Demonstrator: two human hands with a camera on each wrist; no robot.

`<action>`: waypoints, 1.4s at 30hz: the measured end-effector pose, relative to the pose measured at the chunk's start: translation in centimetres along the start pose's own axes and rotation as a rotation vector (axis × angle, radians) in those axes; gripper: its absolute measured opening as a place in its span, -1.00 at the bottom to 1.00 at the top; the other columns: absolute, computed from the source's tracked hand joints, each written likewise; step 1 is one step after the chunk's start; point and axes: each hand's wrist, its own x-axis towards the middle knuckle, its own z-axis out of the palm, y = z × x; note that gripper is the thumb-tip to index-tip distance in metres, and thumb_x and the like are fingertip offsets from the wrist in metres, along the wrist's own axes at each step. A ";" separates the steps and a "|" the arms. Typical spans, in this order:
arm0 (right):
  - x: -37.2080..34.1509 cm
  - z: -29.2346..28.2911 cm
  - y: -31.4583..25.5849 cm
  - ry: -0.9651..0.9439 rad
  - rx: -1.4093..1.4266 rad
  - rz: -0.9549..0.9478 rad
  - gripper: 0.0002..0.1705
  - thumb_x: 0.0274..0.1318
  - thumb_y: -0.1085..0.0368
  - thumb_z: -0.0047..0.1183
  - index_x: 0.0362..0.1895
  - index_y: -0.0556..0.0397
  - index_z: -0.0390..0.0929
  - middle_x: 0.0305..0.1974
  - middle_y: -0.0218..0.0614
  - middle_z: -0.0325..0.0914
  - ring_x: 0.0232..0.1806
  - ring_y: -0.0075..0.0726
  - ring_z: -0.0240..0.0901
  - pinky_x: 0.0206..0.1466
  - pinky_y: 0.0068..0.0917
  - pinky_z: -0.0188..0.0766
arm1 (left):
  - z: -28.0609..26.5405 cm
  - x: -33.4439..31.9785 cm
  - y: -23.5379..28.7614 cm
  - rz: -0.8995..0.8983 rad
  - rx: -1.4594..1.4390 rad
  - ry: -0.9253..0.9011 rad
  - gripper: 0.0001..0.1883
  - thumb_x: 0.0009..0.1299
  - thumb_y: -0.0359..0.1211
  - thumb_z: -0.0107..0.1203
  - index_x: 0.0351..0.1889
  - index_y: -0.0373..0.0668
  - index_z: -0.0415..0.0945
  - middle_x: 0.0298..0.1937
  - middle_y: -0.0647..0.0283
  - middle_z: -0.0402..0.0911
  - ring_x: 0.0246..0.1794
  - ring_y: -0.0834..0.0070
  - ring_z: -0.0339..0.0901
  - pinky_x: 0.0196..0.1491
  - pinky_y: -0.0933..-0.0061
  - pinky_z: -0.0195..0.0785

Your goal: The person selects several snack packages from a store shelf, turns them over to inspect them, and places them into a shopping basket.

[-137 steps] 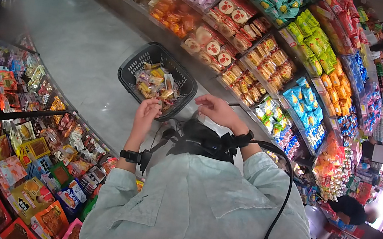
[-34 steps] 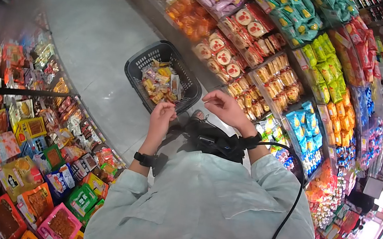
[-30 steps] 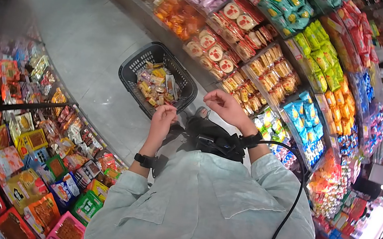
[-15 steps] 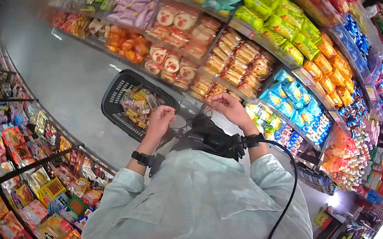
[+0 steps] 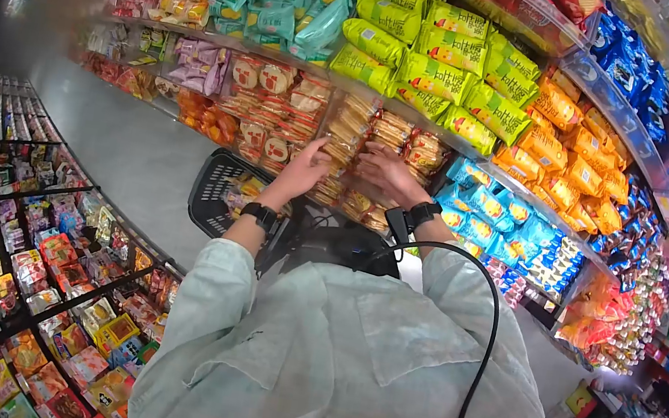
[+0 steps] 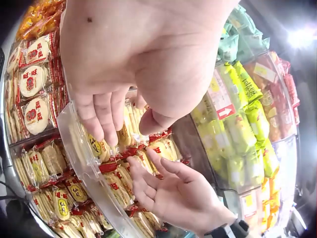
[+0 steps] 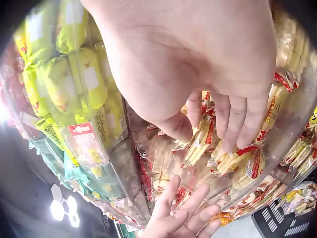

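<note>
Clear plastic rim [image 6: 108, 199], hands [image 5: 301, 175] [image 5: 392, 174] over wrapped crackers [image 7: 199, 144], floor [image 5: 133, 166] leftward

Wrapped crackers [image 5: 353, 122], slender and pale golden in clear film with red printing, lie packed in rows at twelve o'clock in the head view, several tilted and overlapping one another.

Teal packets [image 5: 277, 6] lie beside green packets [image 5: 445, 74], with orange packets [image 5: 563, 157] on the green ones' other side. Light-blue packets [image 5: 486, 207] fill a lower bin. Across the grey floor [image 5: 130, 157], black bars [image 5: 48, 303] divide assorted packaged goods [image 5: 78, 361].
</note>
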 end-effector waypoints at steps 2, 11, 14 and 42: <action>1.0 -0.7 0.4 -0.085 0.053 -0.026 -0.47 0.46 0.26 -0.01 0.44 -0.06 0.23 0.25 -0.20 0.47 0.27 -0.15 0.49 0.37 -0.26 0.40 | 0.4 1.8 -0.2 -0.020 0.015 0.008 -0.23 0.45 -0.46 0.07 0.60 -0.17 0.00 0.21 0.02 0.52 0.00 0.37 0.59 -0.03 0.39 0.48; 3.0 0.2 0.1 -0.033 0.095 0.126 -0.33 0.42 0.23 0.06 0.54 -0.15 0.17 0.33 -0.32 0.34 0.24 -0.14 0.50 0.39 -0.22 0.37 | 0.8 7.4 -2.3 -0.042 0.137 0.039 -0.10 0.40 -0.57 0.04 0.68 0.05 -0.11 0.53 -0.06 0.24 0.14 0.33 0.53 0.10 0.38 0.47; 2.8 0.0 0.3 -0.034 0.095 0.083 -0.35 0.44 0.26 0.04 0.54 -0.11 0.21 0.29 -0.35 0.37 0.19 -0.21 0.52 0.32 -0.29 0.43 | 0.8 7.1 -3.3 -0.018 0.086 0.046 -0.15 0.41 -0.58 0.03 0.65 0.01 -0.03 0.51 -0.09 0.27 0.17 0.34 0.54 0.15 0.40 0.46; -6.6 17.2 11.6 0.112 -0.591 -0.267 -0.81 0.35 0.25 0.23 -0.01 0.00 0.62 -0.19 -0.58 0.60 -0.15 -0.67 0.50 -0.05 -0.59 0.47 | -6.2 -20.3 -10.4 0.325 0.001 0.231 -0.59 0.45 -0.26 0.25 0.19 -0.23 0.53 -0.34 0.29 0.56 -0.35 0.54 0.52 -0.21 0.45 0.45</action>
